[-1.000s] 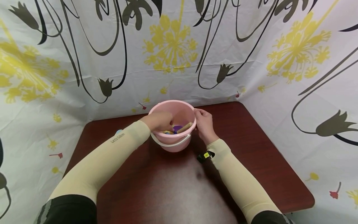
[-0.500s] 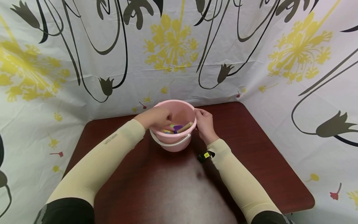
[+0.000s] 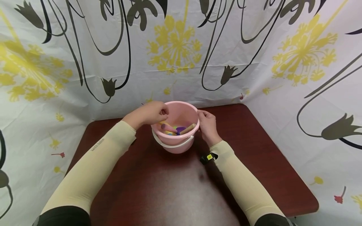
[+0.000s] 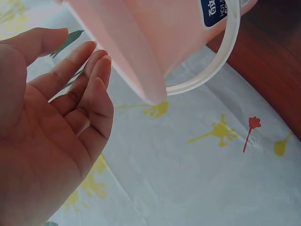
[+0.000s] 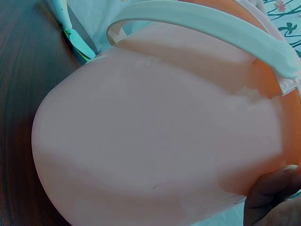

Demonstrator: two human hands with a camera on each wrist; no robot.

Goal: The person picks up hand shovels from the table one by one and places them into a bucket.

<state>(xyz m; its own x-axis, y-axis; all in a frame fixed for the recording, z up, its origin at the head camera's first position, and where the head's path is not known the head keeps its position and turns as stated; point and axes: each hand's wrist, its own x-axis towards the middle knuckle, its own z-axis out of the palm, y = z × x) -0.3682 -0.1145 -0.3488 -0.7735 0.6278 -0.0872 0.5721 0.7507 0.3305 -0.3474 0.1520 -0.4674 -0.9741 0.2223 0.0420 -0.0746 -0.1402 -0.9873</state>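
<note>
A pink bucket (image 3: 176,145) with a white handle (image 4: 225,56) stands upright toward the back of the table. Inside it, in the head view, lie several small things: a pink stick-like handle (image 3: 169,128), a tan stick-like handle (image 3: 188,129) and a purple piece (image 3: 180,129). My left hand (image 3: 150,113) hovers at the bucket's left rim; in the left wrist view its fingers (image 4: 96,99) are loosely bent, with nothing held. My right hand (image 3: 207,124) pinches the right rim, thumb and finger also showing at the lower right of the right wrist view.
The dark red-brown table (image 3: 175,185) has rounded corners. A flower-patterned white sheet (image 3: 181,84) hangs close behind the bucket and along both sides. Past the bucket, the right wrist view shows a white and green object (image 5: 75,40) on the table.
My left hand has lifted out of the bucket and moved left to its rim. The pink handle inside has come into sight. My right hand keeps its grip on the rim.
</note>
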